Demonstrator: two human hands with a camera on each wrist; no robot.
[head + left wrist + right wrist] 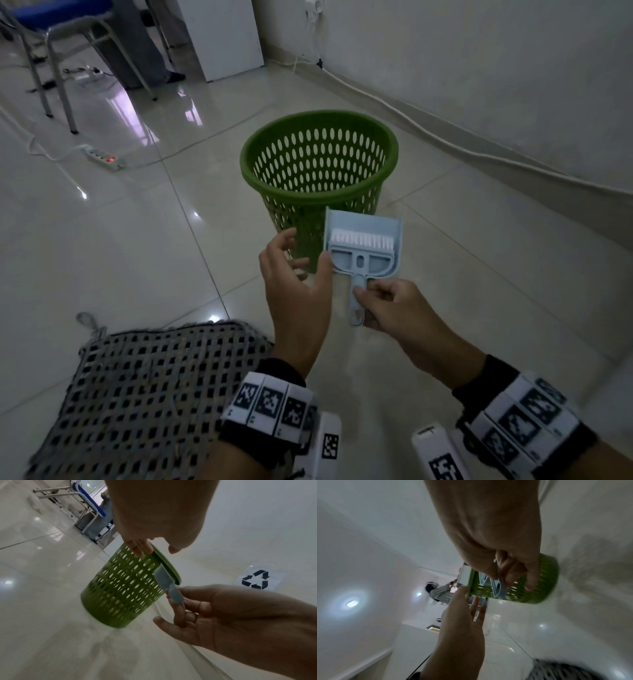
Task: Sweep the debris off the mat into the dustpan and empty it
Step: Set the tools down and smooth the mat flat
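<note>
A light blue dustpan [380,229] with a small brush [359,250] nested in it hangs in front of a green perforated bin [318,154]. My right hand [383,301] pinches the stacked handles [357,301]. My left hand [294,270] hovers just left of the pan with relaxed fingers, its thumb at the pan's left edge, holding nothing. The woven black-and-white mat [144,394] lies on the floor at the lower left. In the left wrist view the handle [173,592] sits between my right fingers beside the bin [123,585]. In the right wrist view the same handle [500,586] crosses the bin [522,585].
A white cable [445,137] runs along the wall at the right. A power strip [104,160] lies on the glossy tiles at the left, with chair legs [58,85] and a white cabinet [222,37] behind. A recycling sign [255,580] is on the wall.
</note>
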